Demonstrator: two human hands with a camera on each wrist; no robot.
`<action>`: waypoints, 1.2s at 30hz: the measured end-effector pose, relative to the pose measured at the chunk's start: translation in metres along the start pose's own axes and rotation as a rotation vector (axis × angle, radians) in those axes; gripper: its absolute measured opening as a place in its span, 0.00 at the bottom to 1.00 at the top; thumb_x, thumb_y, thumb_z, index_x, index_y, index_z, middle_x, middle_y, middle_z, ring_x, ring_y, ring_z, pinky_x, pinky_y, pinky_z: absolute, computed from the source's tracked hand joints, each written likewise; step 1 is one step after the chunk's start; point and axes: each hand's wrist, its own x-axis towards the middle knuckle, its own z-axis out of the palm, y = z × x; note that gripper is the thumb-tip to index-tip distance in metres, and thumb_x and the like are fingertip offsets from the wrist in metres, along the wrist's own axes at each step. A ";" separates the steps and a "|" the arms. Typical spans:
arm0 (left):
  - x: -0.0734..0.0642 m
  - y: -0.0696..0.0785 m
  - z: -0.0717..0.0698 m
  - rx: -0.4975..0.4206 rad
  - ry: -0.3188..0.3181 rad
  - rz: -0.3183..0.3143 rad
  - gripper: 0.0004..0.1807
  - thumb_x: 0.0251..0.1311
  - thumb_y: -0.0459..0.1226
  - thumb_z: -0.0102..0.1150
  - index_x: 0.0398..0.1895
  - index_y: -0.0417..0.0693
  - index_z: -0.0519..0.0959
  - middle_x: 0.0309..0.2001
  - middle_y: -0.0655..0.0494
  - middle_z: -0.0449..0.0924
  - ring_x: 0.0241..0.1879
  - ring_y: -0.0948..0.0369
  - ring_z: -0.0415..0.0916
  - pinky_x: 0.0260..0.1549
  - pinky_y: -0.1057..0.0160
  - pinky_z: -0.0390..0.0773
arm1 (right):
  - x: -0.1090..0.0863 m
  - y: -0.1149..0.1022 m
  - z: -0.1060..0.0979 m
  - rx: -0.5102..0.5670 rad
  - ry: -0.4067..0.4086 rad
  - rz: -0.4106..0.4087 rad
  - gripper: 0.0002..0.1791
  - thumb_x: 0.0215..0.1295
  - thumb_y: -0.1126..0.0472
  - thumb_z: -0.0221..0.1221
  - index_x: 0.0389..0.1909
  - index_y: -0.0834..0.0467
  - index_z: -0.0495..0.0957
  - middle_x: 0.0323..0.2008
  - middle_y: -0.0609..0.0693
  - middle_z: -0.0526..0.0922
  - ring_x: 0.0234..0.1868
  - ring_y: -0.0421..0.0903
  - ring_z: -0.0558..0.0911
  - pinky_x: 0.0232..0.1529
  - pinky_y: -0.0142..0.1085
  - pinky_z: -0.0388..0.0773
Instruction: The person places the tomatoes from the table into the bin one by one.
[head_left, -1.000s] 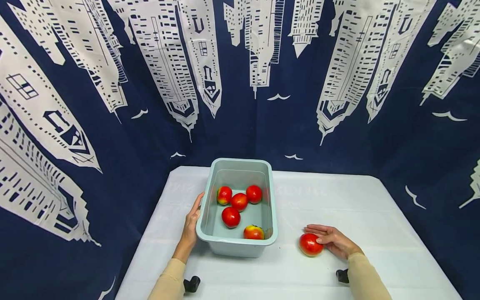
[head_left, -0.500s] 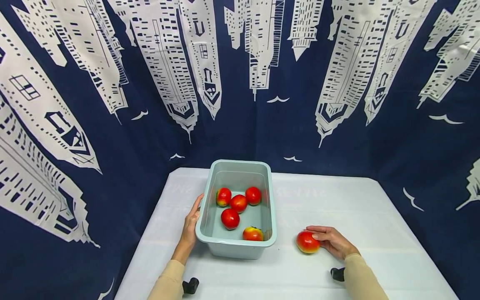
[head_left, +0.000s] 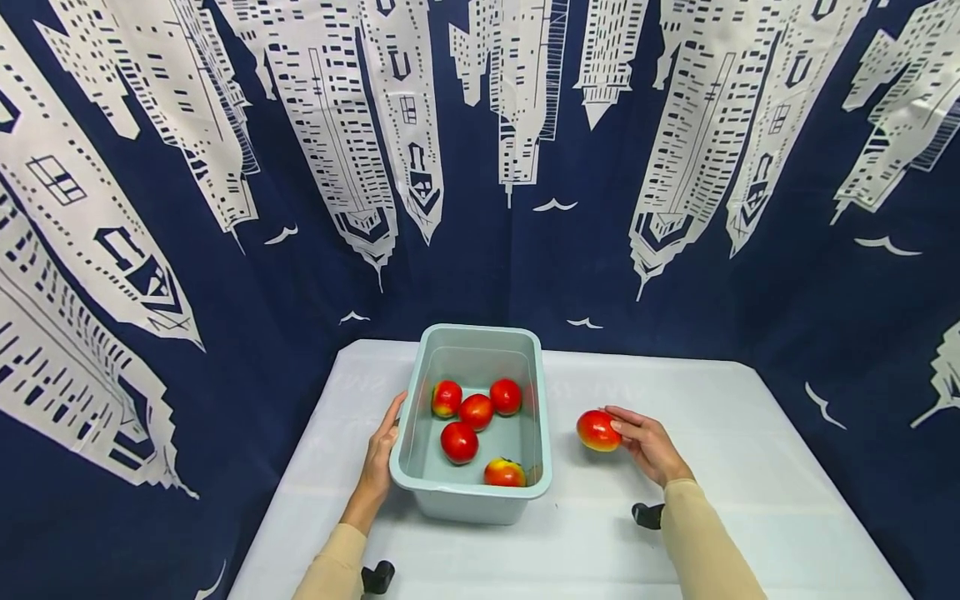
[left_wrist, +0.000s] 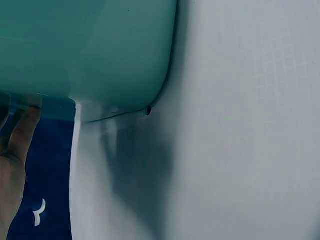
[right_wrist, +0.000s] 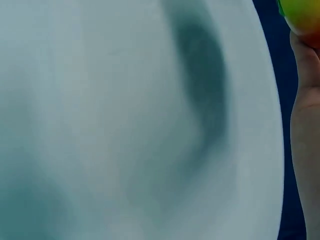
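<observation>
My right hand [head_left: 651,448] holds a red tomato [head_left: 598,430] between thumb and fingers, raised over the table to the right of the bin. Part of that tomato [right_wrist: 304,17], green-yellow with a bit of green leaf, shows at the corner of the right wrist view. The pale blue-green plastic bin [head_left: 480,498] stands at the middle of the table, with several tomatoes inside, among them a red one [head_left: 459,442] and a yellow-topped one [head_left: 505,472]. Against the bin's left wall rests my left hand [head_left: 377,458], its fingers extended [left_wrist: 26,127] below the rim.
A white cloth covers the table [head_left: 750,500]. A dark blue curtain [head_left: 465,292] printed with white buildings hangs behind and at both sides. Black wrist-worn devices stick out beside both sleeves.
My right hand has taken hold of the tomato and lifted it off the table, moving it forward and slightly left. The left hand stays at the bin.
</observation>
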 end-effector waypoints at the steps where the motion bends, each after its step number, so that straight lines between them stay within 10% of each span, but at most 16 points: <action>1: 0.001 0.001 0.000 0.004 0.002 0.004 0.33 0.65 0.38 0.29 0.75 0.55 0.57 0.74 0.50 0.59 0.65 0.63 0.63 0.60 0.66 0.60 | 0.002 -0.005 0.003 0.012 0.002 -0.012 0.25 0.67 0.65 0.57 0.65 0.62 0.72 0.47 0.37 0.85 0.46 0.37 0.83 0.49 0.27 0.78; 16: 0.002 0.004 0.000 -0.023 -0.003 0.016 0.33 0.64 0.38 0.29 0.76 0.52 0.56 0.73 0.46 0.60 0.62 0.64 0.65 0.58 0.68 0.61 | 0.024 -0.085 0.036 0.156 -0.035 -0.179 0.19 0.66 0.70 0.55 0.58 0.59 0.79 0.48 0.42 0.85 0.44 0.41 0.86 0.48 0.30 0.80; 36: 0.000 0.002 0.002 -0.026 0.000 0.003 0.33 0.65 0.38 0.29 0.76 0.53 0.56 0.73 0.47 0.60 0.62 0.63 0.65 0.58 0.67 0.62 | 0.049 -0.108 0.118 0.164 -0.107 -0.216 0.25 0.65 0.70 0.58 0.64 0.66 0.71 0.51 0.46 0.84 0.47 0.42 0.85 0.48 0.32 0.79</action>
